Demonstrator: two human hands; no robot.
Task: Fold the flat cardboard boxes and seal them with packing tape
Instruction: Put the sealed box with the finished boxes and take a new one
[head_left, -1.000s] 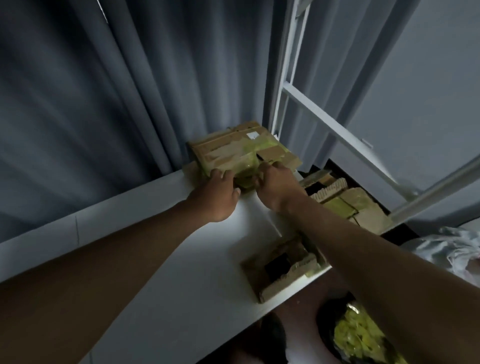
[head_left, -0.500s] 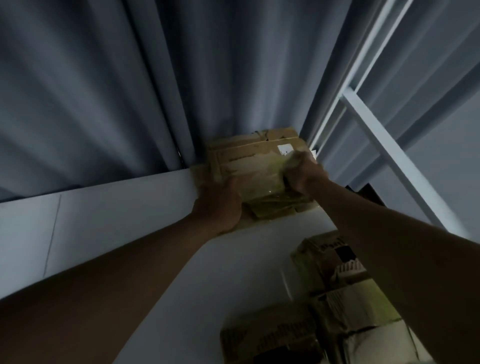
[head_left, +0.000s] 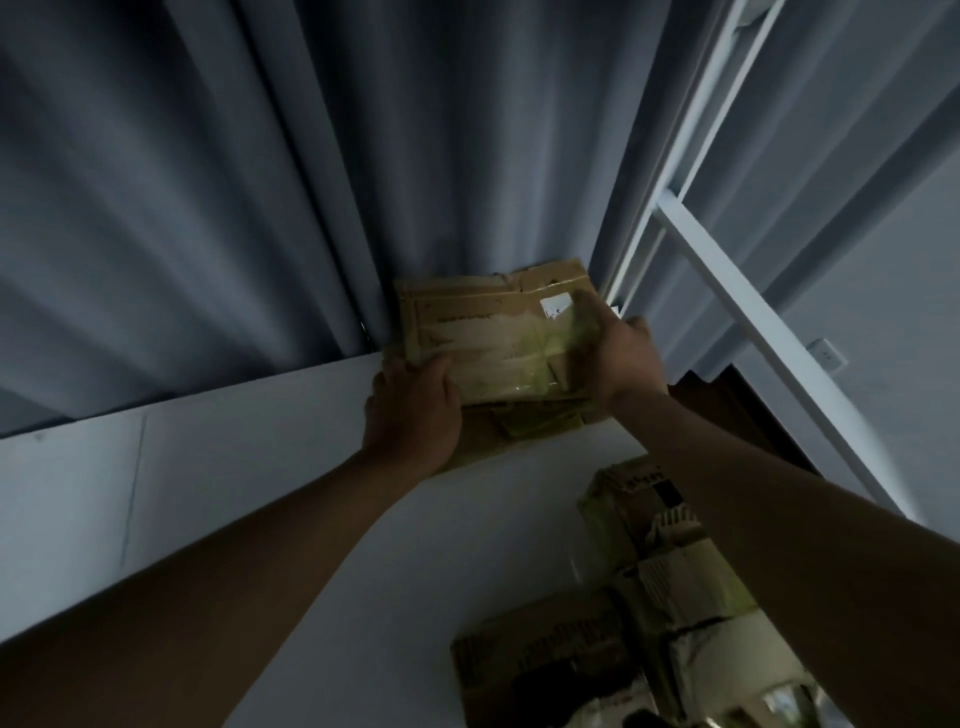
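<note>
Since half a second ago the view is sitting a little lower and the right hand (head_left: 613, 358) is gripping further down the flat, tape-streaked brown cardboard box (head_left: 493, 343). The box is tilting against the grey pleated curtain (head_left: 260, 182) at the white worktop's (head_left: 260, 493) far edge — long axis running left to right. The left hand (head_left: 415, 410) is clasping its near-left corner, both grips pinching cardboard. The underside and lower flaps are hidden — dim light is blurring the tape.
</note>
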